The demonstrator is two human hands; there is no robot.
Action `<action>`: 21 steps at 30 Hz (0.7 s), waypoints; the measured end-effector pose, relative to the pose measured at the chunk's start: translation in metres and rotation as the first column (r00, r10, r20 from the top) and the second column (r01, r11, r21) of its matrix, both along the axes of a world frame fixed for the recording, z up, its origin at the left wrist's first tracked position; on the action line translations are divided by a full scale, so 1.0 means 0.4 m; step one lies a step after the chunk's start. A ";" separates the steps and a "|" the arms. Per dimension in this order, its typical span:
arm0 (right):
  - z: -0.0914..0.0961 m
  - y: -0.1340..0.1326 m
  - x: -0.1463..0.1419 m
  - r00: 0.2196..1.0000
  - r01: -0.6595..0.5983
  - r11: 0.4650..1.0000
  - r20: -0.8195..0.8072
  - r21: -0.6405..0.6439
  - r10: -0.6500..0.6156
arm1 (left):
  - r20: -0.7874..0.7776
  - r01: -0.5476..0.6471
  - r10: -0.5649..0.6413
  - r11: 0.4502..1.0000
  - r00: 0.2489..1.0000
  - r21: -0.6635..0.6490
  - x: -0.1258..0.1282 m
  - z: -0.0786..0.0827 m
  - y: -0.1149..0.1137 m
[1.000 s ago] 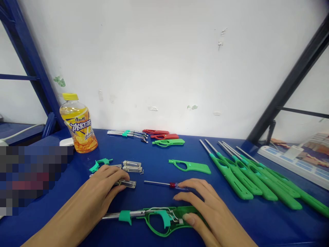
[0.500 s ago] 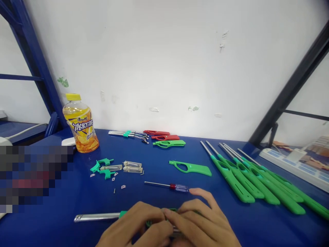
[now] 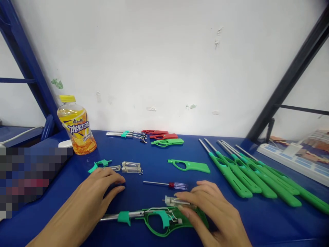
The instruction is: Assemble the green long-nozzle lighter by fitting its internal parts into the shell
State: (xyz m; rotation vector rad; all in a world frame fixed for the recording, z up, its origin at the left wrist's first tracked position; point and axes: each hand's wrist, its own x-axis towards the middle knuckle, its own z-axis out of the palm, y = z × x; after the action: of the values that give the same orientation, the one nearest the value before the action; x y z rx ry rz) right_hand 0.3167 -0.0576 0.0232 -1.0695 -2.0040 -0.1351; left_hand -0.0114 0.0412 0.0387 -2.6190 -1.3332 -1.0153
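My right hand (image 3: pixel 213 209) pinches a clear fuel tank (image 3: pixel 171 201) with a metal pin at its left end. The tank is above an opened green lighter shell (image 3: pixel 154 230), which lies flat close to me. A metal tube (image 3: pixel 109 217), a teal trigger (image 3: pixel 164 219) and white wires are in the shell. My left hand (image 3: pixel 100 192) is to the left, thumb and forefinger apart, low over the tabletop. The small parts beneath it are hidden. Beyond its fingers lie a teal trigger piece (image 3: pixel 104 162) and several clear fuel tanks (image 3: pixel 131 169).
A screwdriver (image 3: pixel 177 186) and a green shell half (image 3: pixel 192 166) lie mid-table. Several green lighters (image 3: pixel 231 175) fan out at right beside a power strip (image 3: pixel 295 164). A drink bottle (image 3: pixel 78 127) stands at left. Red shells (image 3: pixel 164 136) and metal tubes (image 3: pixel 118 134) lie by the wall.
My hands, earlier together over the lighter, are apart. The left has moved left toward the small parts; the right has drawn back with the fuel tank, and the open shell now shows.
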 end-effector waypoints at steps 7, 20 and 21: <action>0.004 0.002 -0.006 1.000 0.007 1.000 0.004 -0.020 -0.007 | -0.052 0.018 -0.020 0.999 0.998 -0.039 0.028 -0.017 0.000; 0.026 0.011 -0.023 1.000 -0.015 0.998 -0.024 0.068 0.017 | 0.268 0.064 -0.043 0.996 0.963 -0.070 0.098 0.003 -0.095; 0.028 0.011 -0.023 0.999 -0.028 0.997 -0.013 0.072 0.029 | 0.273 0.112 -0.078 0.988 0.959 -0.110 0.106 -0.005 -0.105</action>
State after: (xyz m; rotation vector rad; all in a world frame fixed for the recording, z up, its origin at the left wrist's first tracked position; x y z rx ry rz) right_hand 0.3074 -0.0533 0.0345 -0.9935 -1.9866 -0.1825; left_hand 0.0308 -0.0009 0.0365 -2.7379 -1.3714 -1.3878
